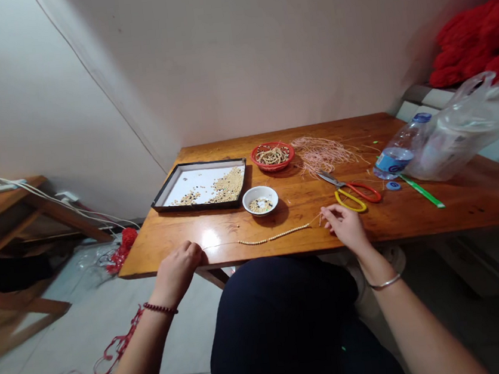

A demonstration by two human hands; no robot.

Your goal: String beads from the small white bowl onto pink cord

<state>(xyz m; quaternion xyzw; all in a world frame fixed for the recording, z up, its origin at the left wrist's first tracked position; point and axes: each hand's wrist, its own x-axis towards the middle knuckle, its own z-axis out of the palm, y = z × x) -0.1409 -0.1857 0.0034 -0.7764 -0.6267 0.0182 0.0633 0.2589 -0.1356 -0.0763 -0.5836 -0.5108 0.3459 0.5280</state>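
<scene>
Since the table [297,208] supports the bead strand [289,232] near its front edge, keeping the strand's 2 ends low and lightly taut should help the beads stay lined up. The left hand [179,272] is knuckles up, its grip closed on the bare thread [220,245]; well apart, the right hand [344,224], turned inward, pinches the opposite end.

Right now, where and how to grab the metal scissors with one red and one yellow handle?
I'd take the yellow handle loop and red handle loop together, from above and the near right: the scissors lie flat, loops spread that way, metal blades pointing far left. The right hand, beside the yellow loop, seems best placed once it frees the cream-beaded cord.
</scene>
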